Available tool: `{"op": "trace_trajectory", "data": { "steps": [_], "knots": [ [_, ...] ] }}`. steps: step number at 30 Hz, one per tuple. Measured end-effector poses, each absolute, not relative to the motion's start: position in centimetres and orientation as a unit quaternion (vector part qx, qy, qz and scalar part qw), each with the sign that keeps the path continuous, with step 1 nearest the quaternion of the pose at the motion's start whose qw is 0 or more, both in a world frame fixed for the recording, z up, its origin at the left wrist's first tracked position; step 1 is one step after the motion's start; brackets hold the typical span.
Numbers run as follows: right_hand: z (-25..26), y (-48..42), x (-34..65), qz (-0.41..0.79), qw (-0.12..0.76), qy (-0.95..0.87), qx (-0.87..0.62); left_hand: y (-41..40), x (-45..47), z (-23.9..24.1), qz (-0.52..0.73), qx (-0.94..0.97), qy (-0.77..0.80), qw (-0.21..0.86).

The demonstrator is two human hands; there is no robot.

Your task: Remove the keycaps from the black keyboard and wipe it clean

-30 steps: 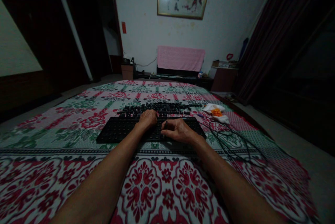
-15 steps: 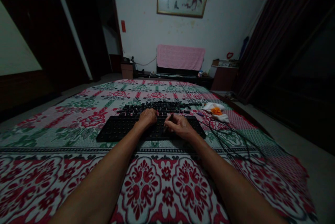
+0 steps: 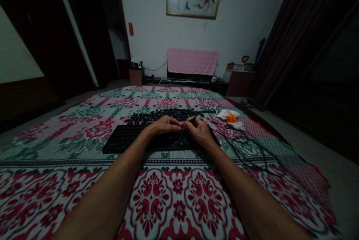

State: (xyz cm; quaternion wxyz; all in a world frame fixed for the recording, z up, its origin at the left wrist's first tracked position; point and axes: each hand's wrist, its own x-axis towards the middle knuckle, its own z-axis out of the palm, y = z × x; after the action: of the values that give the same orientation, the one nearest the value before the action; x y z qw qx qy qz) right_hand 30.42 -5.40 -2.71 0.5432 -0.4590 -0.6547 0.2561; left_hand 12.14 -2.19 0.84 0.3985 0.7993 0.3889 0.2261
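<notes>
Close handwork at the keyboard (image 3: 166, 144), likely at key level, right of centre.
Keyboard's on the patterned bedspread (image 3: 178, 191). Right hand (image 3: 201, 131) pinches a slim dark tool (image 3: 193, 119); left hand (image 3: 164, 125) is bent in beside it, can't tell if holding anything. Next move probably needs steady fingertips. Hands hide the spot; loose keycaps (image 3: 175, 113) crowd the far side, black cable (image 3: 266, 159) and white cloth (image 3: 223, 113) right.

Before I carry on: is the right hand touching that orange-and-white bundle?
Apart. The head view shows it: a strip of patterned cloth is visible between the right hand and the orange-and-white bundle.
</notes>
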Motion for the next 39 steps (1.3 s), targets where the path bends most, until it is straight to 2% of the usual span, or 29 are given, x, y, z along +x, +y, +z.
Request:
{"op": "trace_trajectory", "data": {
  "steps": [3, 7, 12, 15, 20, 24, 30, 39],
  "knots": [
    [-2.7, -5.5, 30.5, 0.241, 0.543, -0.661, -0.457, -2.5, 12.6, 0.6, 0.254, 0.782, 0.371, 0.432],
    [-2.5, -5.8, 30.1, 0.234, 0.533, -0.673, -0.457, -2.5, 13.0, 0.2, 0.249, 0.783, 0.387, 0.418],
    [-2.0, -6.3, 30.1, 0.169, 0.484, -0.715, -0.475, -2.2, 12.6, 0.2, 0.229, 0.792, 0.392, 0.408],
    [-2.1, -6.4, 30.4, 0.125, 0.466, -0.729, -0.485, -1.6, 11.9, 0.6, 0.264, 0.789, 0.409, 0.374],
    [-2.7, -5.9, 30.8, 0.114, 0.499, -0.686, -0.518, -0.4, 11.4, 0.7, 0.34, 0.762, 0.465, 0.296],
    [-2.7, -5.6, 31.2, 0.116, 0.514, -0.653, -0.544, 0.5, 13.0, 0.3, 0.283, 0.785, 0.512, 0.201],
    [-2.3, -5.7, 31.9, 0.116, 0.532, -0.611, -0.574, 2.6, 16.1, 0.9, 0.159, 0.853, 0.494, 0.055],
    [-3.0, -5.2, 32.0, 0.128, 0.539, -0.605, -0.572, 3.5, 17.5, 0.7, 0.071, 0.846, 0.527, 0.031]
  ]
}}
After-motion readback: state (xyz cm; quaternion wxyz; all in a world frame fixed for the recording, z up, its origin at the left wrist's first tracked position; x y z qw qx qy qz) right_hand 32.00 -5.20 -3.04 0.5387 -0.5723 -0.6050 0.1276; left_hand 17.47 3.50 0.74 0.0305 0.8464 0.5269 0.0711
